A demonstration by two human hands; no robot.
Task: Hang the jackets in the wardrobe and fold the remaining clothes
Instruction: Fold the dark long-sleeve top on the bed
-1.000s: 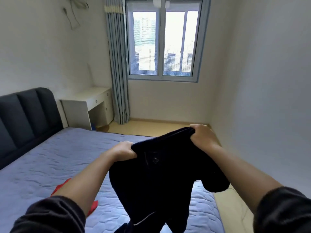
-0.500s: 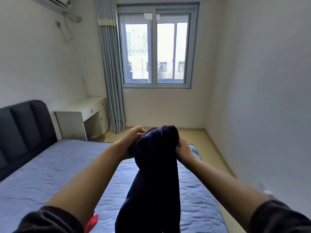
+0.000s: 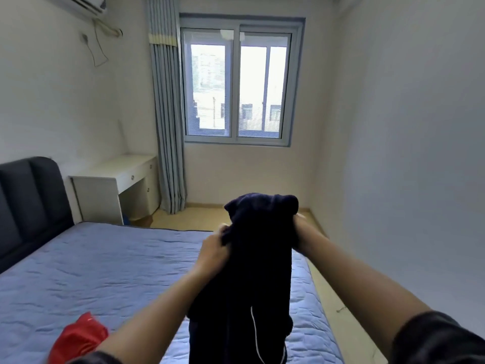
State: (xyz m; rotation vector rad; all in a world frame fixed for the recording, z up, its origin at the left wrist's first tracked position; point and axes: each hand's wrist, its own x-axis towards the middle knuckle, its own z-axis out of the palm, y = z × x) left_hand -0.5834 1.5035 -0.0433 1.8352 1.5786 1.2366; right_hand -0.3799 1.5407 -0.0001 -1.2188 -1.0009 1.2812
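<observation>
While it hangs in the air over the foot end of the bed (image 3: 105, 271), in front of the person, the dark garment (image 3: 257, 264) shows how it handles.

Handling (judged):
- Soft and limp. It drapes straight down in a narrow doubled column with no stiffness anywhere.
- The cloth looks thick, fleece or knit, so moderate weight and easy for two hands.
- The matt surface is unlikely to slip. Not fragile.
- Best hold is along the top edge, one hand at each side, so the rest falls flat for laying on the bed and folding.

Hands:
- Left hand (image 3: 214, 248): fingers curled into the cloth at the left edge, gripping a bunch of it.
- Right hand (image 3: 299, 224): pressed to the right edge. Its fingers are mostly hidden behind the fabric, but cloth gathers there, so it appears to grip too.

Appearance:
- Very dark navy, near black.
- The top rises in a rounded hump above both hands.
- A thin white line, cord or piping (cannot tell which), runs down the lower part.
- The lower end leaves the frame.

A red garment (image 3: 78, 337) lies on the bed, lower left.
</observation>
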